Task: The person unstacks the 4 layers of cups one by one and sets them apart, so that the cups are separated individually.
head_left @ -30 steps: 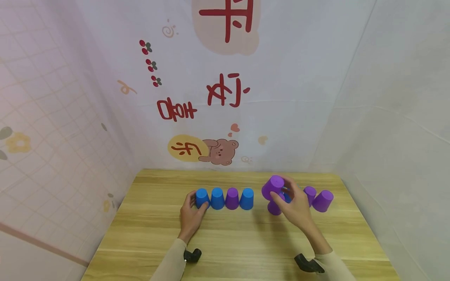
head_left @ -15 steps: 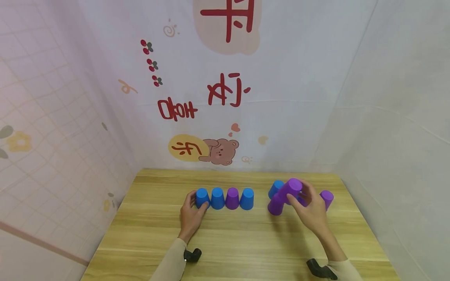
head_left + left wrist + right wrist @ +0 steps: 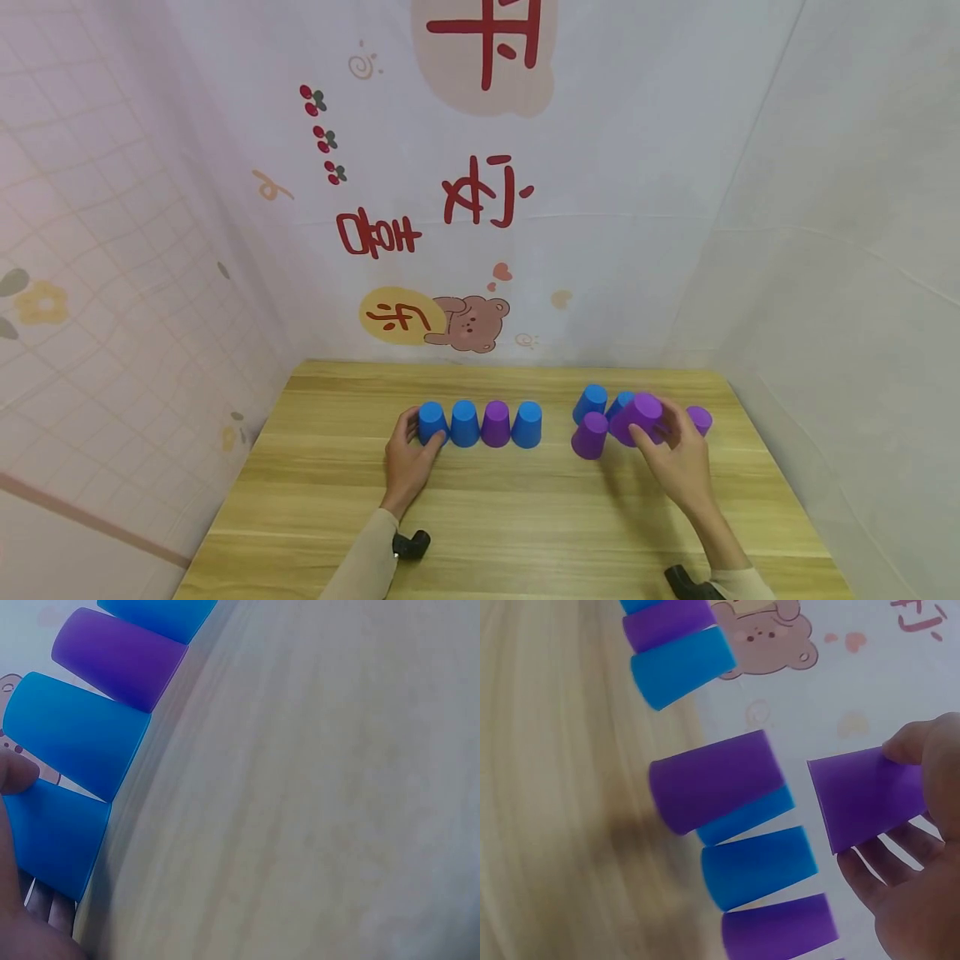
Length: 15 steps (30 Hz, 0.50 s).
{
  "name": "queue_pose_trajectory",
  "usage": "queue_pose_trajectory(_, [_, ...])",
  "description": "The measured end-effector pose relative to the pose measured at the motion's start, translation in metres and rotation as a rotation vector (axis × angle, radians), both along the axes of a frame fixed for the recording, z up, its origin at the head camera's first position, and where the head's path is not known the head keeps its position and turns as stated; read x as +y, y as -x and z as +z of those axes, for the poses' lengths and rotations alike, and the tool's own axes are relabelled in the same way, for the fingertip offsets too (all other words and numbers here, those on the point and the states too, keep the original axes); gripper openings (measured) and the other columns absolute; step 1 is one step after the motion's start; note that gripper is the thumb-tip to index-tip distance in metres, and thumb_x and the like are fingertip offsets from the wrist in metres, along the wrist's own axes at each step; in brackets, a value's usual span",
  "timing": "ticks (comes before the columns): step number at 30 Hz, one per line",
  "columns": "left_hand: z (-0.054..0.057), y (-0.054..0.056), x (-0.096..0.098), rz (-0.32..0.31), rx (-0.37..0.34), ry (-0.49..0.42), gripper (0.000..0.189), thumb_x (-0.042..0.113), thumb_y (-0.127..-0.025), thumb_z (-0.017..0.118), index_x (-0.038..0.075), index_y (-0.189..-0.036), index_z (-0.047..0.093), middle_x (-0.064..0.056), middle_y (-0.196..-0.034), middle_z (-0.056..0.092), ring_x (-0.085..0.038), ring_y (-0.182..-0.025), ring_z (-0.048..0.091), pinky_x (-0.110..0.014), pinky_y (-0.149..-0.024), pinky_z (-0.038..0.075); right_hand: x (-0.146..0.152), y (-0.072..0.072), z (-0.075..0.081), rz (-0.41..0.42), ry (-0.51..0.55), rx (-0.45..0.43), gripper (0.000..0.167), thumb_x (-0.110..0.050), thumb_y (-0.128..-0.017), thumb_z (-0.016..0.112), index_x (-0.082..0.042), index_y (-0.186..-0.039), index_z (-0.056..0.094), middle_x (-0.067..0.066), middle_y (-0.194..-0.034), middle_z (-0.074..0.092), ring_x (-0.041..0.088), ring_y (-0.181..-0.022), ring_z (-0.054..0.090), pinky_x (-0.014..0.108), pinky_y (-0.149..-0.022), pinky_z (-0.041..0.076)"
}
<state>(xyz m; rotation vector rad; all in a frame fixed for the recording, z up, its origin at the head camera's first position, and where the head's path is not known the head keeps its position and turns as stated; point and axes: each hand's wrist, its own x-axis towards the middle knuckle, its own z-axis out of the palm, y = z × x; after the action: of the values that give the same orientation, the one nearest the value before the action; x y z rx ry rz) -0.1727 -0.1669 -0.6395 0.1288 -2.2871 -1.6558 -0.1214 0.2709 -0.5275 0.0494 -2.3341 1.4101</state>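
My left hand [image 3: 407,463] grips the leftmost blue cup [image 3: 431,422], thumb on its near side, in the head view. That cup stands upside down at the end of a row, beside another blue cup [image 3: 464,425], a purple cup [image 3: 496,425] and a further blue cup [image 3: 527,426]. On the right, my right hand [image 3: 684,460] holds a purple cup [image 3: 634,419], tilted and mouth down. The right wrist view shows this held cup [image 3: 866,796] raised off the table, fingers and thumb around it. Just left of it stands a purple cup [image 3: 589,437].
Behind the near purple cup are two blue cups, one at left [image 3: 588,403] and one partly covered [image 3: 618,403]. Another purple cup [image 3: 781,928] follows in that back row, hidden by my hand in the head view. The rightmost purple cup [image 3: 700,419] shows partly. A white printed cloth wall [image 3: 615,250] borders the table.
My right hand has carried its purple cup rightward and lower, from over the near purple cup to beside it. The blue cups behind are more exposed. My left hand stays put.
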Motion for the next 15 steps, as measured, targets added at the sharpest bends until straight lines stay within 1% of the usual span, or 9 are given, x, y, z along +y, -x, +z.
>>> queue_pose_trajectory(3, [-0.001, 0.000, -0.001, 0.001, 0.002, 0.002, 0.062, 0.019, -0.097, 0.088, 0.013, -0.153, 0.063, -0.016, -0.151, 0.072, -0.038, -0.144, 0.069, -0.061, -0.127, 0.054, 0.001, 0.000, -0.006, -0.028, 0.003, -0.014, 0.061, 0.000, -0.096, 0.086, 0.001, -0.151, 0.061, 0.027, -0.139, 0.073, -0.017, -0.113, 0.065, 0.004, -0.100, 0.057])
queue_pose_trajectory(7, [-0.001, 0.001, -0.001, 0.004, 0.006, 0.003, 0.062, 0.018, -0.097, 0.088, 0.012, -0.153, 0.063, -0.016, -0.151, 0.072, -0.038, -0.144, 0.069, -0.061, -0.127, 0.054, 0.005, 0.001, -0.018, -0.038, 0.002, -0.011, 0.064, 0.002, -0.094, 0.088, 0.002, -0.152, 0.061, 0.033, -0.139, 0.073, -0.020, -0.110, 0.062, 0.003, -0.097, 0.058])
queue_pose_trajectory(10, [0.000, 0.001, 0.000, 0.010, 0.014, 0.014, 0.061, 0.017, -0.096, 0.088, 0.011, -0.152, 0.063, -0.016, -0.150, 0.073, -0.038, -0.143, 0.069, -0.062, -0.126, 0.055, 0.006, 0.001, -0.027, -0.044, -0.015, -0.022, 0.065, 0.000, -0.094, 0.089, 0.003, -0.152, 0.061, 0.034, -0.140, 0.073, -0.022, -0.110, 0.059, 0.003, -0.096, 0.057])
queue_pose_trajectory(15, [0.001, 0.000, 0.001, 0.020, 0.021, 0.028, 0.060, 0.017, -0.097, 0.088, 0.011, -0.152, 0.064, -0.015, -0.149, 0.073, -0.038, -0.141, 0.070, -0.062, -0.124, 0.056, 0.005, 0.002, -0.037, -0.062, -0.028, -0.075, 0.062, -0.003, -0.094, 0.090, 0.002, -0.150, 0.063, 0.032, -0.140, 0.074, -0.020, -0.108, 0.059, 0.008, -0.094, 0.062])
